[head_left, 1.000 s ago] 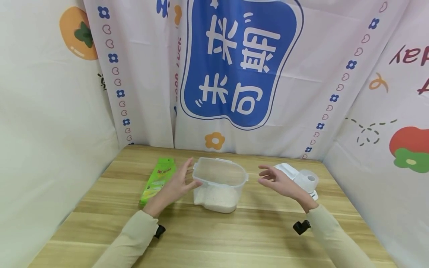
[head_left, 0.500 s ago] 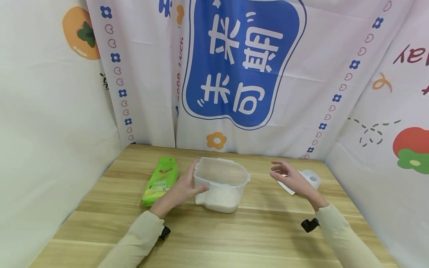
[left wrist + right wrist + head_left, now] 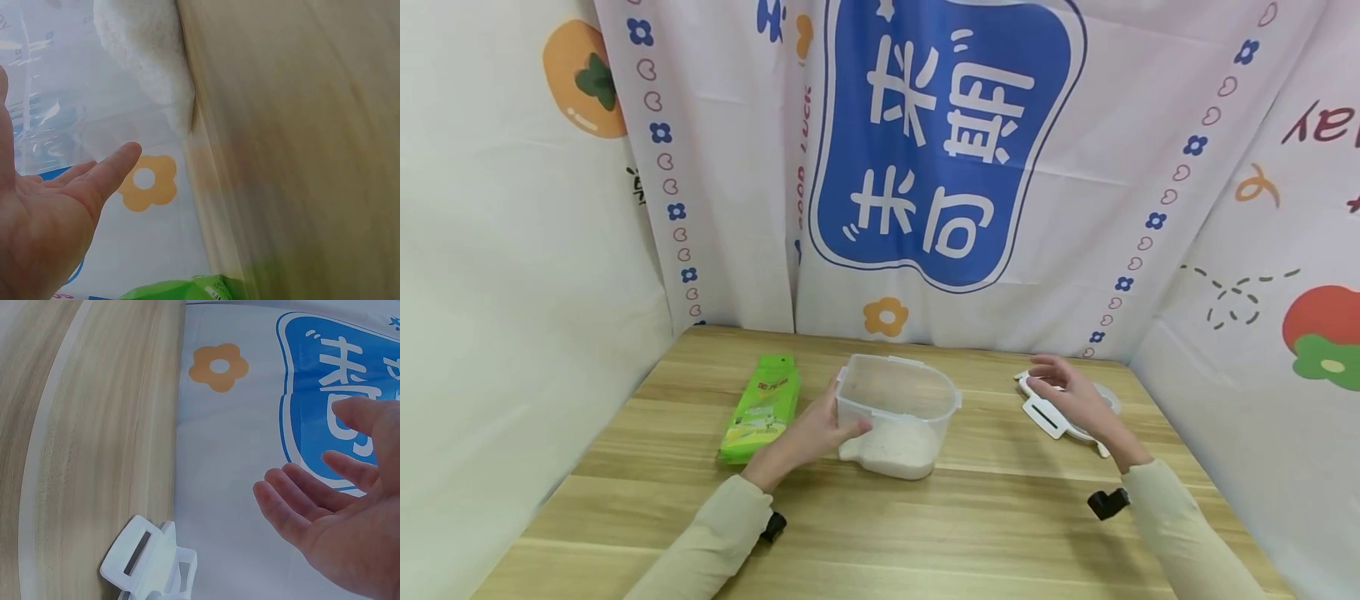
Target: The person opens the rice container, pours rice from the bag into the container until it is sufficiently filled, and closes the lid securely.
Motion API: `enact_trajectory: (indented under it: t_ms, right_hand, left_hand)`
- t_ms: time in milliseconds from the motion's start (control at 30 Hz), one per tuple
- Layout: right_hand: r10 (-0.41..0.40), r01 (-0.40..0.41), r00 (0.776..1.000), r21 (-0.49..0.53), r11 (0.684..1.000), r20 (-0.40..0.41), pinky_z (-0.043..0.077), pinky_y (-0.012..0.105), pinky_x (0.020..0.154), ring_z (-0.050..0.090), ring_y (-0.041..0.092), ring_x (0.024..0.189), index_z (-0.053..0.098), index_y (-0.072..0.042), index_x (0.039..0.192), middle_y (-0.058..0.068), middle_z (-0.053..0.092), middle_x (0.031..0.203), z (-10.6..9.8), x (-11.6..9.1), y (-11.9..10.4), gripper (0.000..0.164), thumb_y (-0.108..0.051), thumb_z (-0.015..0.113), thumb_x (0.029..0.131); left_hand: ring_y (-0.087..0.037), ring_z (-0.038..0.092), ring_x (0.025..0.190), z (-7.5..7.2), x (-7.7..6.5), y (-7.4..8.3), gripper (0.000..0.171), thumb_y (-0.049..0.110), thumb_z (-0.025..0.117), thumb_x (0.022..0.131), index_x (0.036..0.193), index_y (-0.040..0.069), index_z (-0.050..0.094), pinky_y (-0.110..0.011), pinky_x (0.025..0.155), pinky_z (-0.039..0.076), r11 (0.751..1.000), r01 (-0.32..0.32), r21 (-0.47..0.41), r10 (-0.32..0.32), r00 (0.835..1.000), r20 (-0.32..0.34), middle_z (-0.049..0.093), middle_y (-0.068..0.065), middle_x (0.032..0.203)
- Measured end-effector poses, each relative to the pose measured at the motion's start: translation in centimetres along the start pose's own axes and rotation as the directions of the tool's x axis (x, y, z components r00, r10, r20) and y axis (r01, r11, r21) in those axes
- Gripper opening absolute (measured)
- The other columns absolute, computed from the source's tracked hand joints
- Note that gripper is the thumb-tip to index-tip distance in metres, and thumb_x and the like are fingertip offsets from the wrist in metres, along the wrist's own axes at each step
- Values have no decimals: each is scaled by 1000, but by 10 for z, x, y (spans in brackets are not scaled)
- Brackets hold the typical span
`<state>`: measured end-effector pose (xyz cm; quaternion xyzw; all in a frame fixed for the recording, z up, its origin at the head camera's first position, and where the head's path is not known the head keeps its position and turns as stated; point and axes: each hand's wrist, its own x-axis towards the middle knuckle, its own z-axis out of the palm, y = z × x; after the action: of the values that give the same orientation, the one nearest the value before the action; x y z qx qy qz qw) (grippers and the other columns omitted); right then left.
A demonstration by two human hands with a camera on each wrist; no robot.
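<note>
Left hand [image 3: 816, 432] spread wide at the left end of the tub [image 3: 887, 383], contact unclear; the tub's long axis runs rightward from that palm, the nearer one. Well apart, the right hand [image 3: 1078, 404], empty, fingers loosely bent, hangs by the lid [image 3: 1049, 410].
</note>
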<state>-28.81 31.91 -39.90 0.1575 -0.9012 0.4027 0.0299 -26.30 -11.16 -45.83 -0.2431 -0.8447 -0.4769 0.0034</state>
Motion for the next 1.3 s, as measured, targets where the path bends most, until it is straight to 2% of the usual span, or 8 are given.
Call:
enact_trajectory:
  t_ms: [100,200,333,533,667,833,1033,1300]
  right_hand:
    - [-3,2,1000,-20,1000,-31,50,23,90,59,39,119,43,-7,143,22,60,131,0,0,4,52,-33,56,100]
    - [-19,16,998,-57,998,-67,53,38,95,59,40,118,44,-5,142,25,60,130,1,1,8,52,-33,56,100]
    - [-37,27,994,-93,995,-104,49,55,98,55,44,122,44,0,141,28,56,133,2,2,14,52,-32,55,101]
    - [-49,20,988,-193,981,-147,48,59,98,49,47,125,42,5,140,29,49,139,-2,5,29,53,-28,56,100]
    - [-56,17,988,-258,966,-144,45,63,99,47,50,125,42,7,140,32,48,139,-6,6,38,54,-24,57,99]
    - [-90,38,988,-367,929,-128,41,64,101,48,52,122,42,8,140,33,49,137,-9,5,45,55,-21,60,97]
    - [-136,57,983,-497,866,-125,39,68,96,48,57,116,46,7,136,38,53,128,-9,4,53,52,-17,63,93]
    - [-109,34,990,-598,801,-90,35,69,99,45,57,118,47,7,135,40,51,127,-13,4,58,52,-19,63,93]
  left_hand:
    - [-28,59,120,2,0,2,98,43,67,91,158,27,-2,-44,97,53,1000,10,10,-10,1000,-5,48,-14,144]
    - [-29,57,122,5,0,3,98,42,68,91,158,23,-1,-45,99,52,1000,14,19,-13,1000,-7,48,-15,144]
    - [-29,54,128,8,0,3,98,36,69,91,158,24,-1,-48,103,49,999,26,20,-26,1000,-12,45,-13,148]
    - [-30,53,128,7,-1,4,97,36,69,92,158,28,-1,-50,105,47,998,55,24,-55,998,-14,46,-13,147]
    - [-31,53,128,4,-3,7,97,38,69,92,158,27,-1,-51,105,46,997,73,35,-73,997,-21,46,-15,148]
    - [-31,51,130,2,-2,7,98,44,67,91,158,27,-1,-51,106,45,996,81,45,-80,997,-20,44,-15,150]
    - [-30,54,127,3,-2,4,96,40,67,92,158,27,-1,-50,104,48,996,73,43,-72,997,-16,46,-14,147]
    - [-31,53,128,3,-3,4,97,42,66,92,158,26,-2,-50,105,47,995,89,54,-88,996,-16,44,-16,149]
